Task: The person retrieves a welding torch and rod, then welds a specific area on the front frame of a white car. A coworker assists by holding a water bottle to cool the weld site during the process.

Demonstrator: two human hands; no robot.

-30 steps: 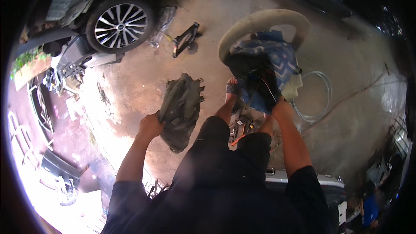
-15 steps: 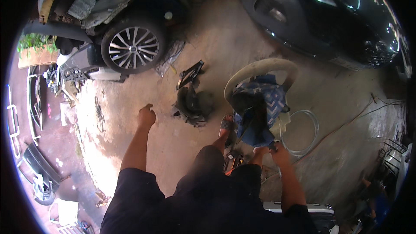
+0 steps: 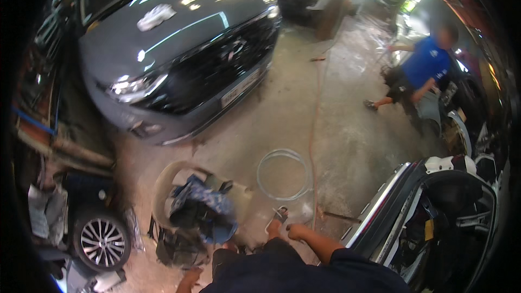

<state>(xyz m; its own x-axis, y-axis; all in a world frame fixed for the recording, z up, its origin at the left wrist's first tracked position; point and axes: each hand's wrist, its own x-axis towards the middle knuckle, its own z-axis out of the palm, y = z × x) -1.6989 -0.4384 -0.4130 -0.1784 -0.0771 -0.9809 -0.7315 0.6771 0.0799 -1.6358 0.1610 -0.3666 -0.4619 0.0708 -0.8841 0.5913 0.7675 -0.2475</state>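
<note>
My right hand [image 3: 294,231] hangs over the floor beside my right foot, fingers curled; what they hold, if anything, is hidden. At the lower edge, my left hand [image 3: 190,278] is smeared by motion, its fingers unclear. It is nearest a dark moulded plastic part [image 3: 182,248] on the floor. Just beyond that stands a beige plastic chair [image 3: 163,182] with a curved back. A blue patterned cloth [image 3: 199,190] and a dark, bag-like bundle [image 3: 187,214] lie on it. Neither hand touches the chair.
A dark grey car [image 3: 184,49] stands ahead left. A coiled clear hose [image 3: 259,171] and a reddish hose [image 3: 313,152] lie on the floor. A removed car panel [image 3: 380,203] is at right. A person in a blue shirt [image 3: 426,62] walks beyond. A wheel [image 3: 103,241] is at left.
My view has swung right, bringing the grey car, the person and the right-hand panel into sight. My right hand is now away from the chair; my left hand is lower in view.
</note>
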